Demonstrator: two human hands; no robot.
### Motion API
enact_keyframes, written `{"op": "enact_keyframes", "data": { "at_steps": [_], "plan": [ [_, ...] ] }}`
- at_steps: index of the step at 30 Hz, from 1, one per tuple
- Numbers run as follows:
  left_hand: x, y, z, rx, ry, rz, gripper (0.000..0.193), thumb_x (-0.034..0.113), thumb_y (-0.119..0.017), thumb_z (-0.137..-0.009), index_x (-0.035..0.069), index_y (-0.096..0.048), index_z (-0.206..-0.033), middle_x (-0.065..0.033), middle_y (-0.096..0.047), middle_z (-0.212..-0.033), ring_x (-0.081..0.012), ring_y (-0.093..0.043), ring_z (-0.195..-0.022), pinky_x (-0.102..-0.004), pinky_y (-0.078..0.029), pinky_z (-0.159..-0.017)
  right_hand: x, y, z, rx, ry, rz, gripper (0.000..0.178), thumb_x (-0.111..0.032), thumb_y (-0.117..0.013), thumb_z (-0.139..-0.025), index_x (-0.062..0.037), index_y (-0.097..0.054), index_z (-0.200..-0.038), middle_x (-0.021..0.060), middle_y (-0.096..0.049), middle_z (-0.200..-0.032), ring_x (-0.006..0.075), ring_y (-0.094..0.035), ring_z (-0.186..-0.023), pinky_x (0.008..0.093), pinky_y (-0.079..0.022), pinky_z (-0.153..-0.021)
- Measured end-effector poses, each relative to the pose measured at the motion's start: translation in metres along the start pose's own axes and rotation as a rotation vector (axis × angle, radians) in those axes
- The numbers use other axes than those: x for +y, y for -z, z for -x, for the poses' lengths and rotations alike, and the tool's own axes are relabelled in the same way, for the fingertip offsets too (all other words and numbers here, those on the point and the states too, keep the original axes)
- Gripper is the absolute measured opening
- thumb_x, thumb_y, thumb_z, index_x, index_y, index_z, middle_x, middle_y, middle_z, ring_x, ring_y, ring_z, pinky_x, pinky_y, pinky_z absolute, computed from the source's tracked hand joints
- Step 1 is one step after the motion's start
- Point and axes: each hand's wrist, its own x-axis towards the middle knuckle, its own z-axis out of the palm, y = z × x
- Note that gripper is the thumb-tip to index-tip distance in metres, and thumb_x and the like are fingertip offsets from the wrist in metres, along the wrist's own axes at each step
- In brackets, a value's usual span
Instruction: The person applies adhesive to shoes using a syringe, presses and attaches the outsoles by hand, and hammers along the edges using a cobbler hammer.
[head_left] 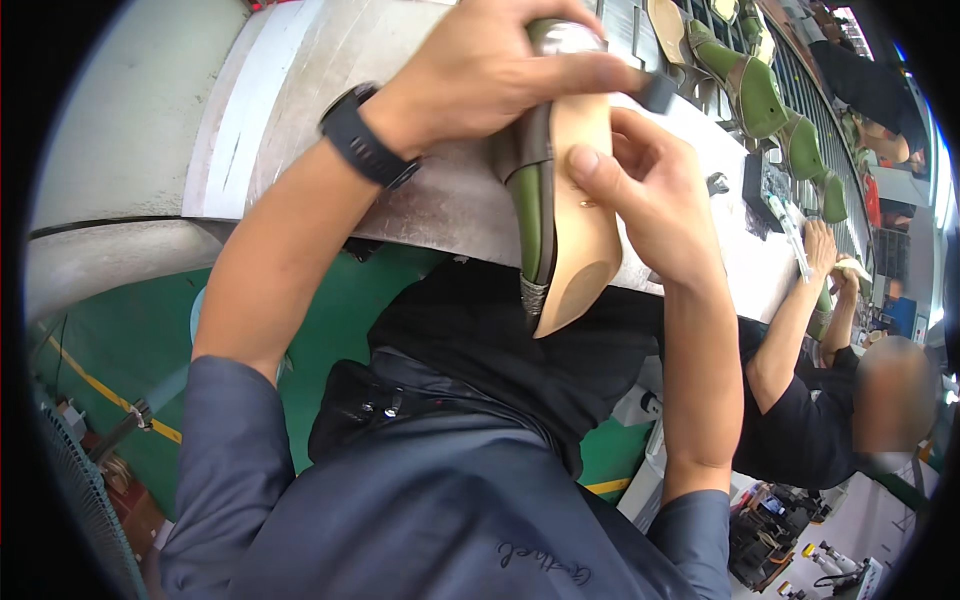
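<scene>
A pointed shoe (585, 245) with a tan sole and a dark brown upper is held up over the near edge of the bench, its toe pointing toward me. Green material (531, 215) shows along its side. My left hand (480, 80) is closed around the heel end at the top. Past its thumb juts a small dark piece (655, 93), blurred, and I cannot tell whether it belongs to the shoe. From the right, my right hand (655, 190) grips the shoe, thumb pressed on the sole; its other fingers are partly hidden.
The worn pale bench (440, 205) runs across in front of me. At the upper right, several green shoes (765, 100) stand on a rack beside a black box (760, 190). A co-worker (810, 410) sits to the right, hands at the bench. Yellow lines cross the green floor (130, 340).
</scene>
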Motion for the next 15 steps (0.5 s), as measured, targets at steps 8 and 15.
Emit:
{"op": "enact_keyframes", "data": {
  "at_steps": [8,15],
  "plan": [
    [0.019,-0.010,0.108,0.146,-0.247,-0.514,0.069,0.029,-0.099,-0.062,0.003,-0.065,-0.117,-0.0120,-0.062,-0.109,-0.0291,-0.062,-0.105,-0.0385,-0.054,-0.092,0.015,0.059,0.024,0.083,0.427,0.808,0.070,-0.039,-0.090,-0.073,-0.0113,-0.069,-0.134,0.0173,-0.062,-0.142,0.0357,-0.056,-0.133,0.0452,-0.046,-0.111],
    [0.018,-0.019,0.110,0.003,-0.268,-0.632,0.073,0.039,-0.095,-0.069,0.003,-0.069,-0.127,-0.0175,-0.067,-0.134,-0.0362,-0.064,-0.123,-0.0443,-0.051,-0.102,0.017,0.057,0.024,0.025,0.483,0.834,0.074,-0.042,-0.090,-0.070,-0.0021,-0.068,-0.128,0.0168,-0.067,-0.131,0.0325,-0.062,-0.124,0.0419,-0.046,-0.107]
  ]
}}
